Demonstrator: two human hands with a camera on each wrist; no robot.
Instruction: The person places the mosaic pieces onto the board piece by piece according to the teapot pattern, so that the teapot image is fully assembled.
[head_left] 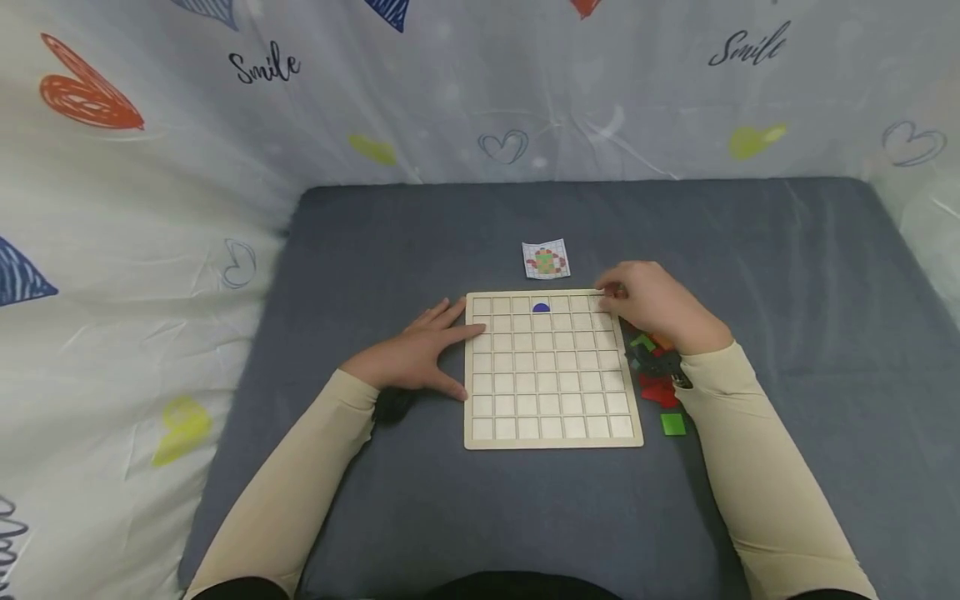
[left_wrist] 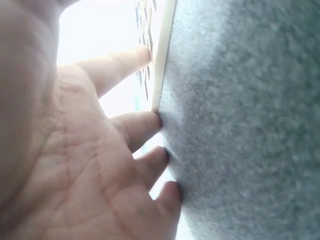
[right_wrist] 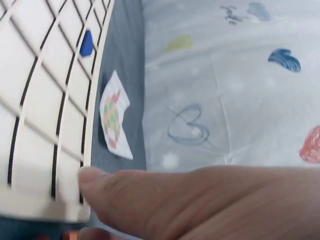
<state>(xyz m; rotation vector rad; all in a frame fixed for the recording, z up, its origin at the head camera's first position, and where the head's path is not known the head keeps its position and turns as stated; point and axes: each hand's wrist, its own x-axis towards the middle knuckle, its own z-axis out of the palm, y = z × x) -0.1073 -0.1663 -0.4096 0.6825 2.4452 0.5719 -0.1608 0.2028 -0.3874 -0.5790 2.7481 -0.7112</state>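
Note:
A pale gridded board (head_left: 553, 443) lies on the dark cloth, a blue half-round piece (head_left: 542, 308) in its top row. My left hand (head_left: 412, 358) is spread at the board's left side; one finger reaches over the rim, and in the left wrist view the fingertips of the hand (left_wrist: 75, 155) line up along the edge. At the top right corner, the fingers of my right hand (head_left: 660, 310) are curled and grip the board's rim. The right wrist view shows the hand (right_wrist: 200, 202) with a fingertip on that corner; its other fingers are mostly hidden.
A small patterned card (head_left: 546, 260) lies just behind the board. Red pieces (head_left: 658, 392), a green square (head_left: 673, 424) and other coloured pieces lie right of the board, partly under my right wrist. A printed curtain (head_left: 450, 100) hangs behind the table.

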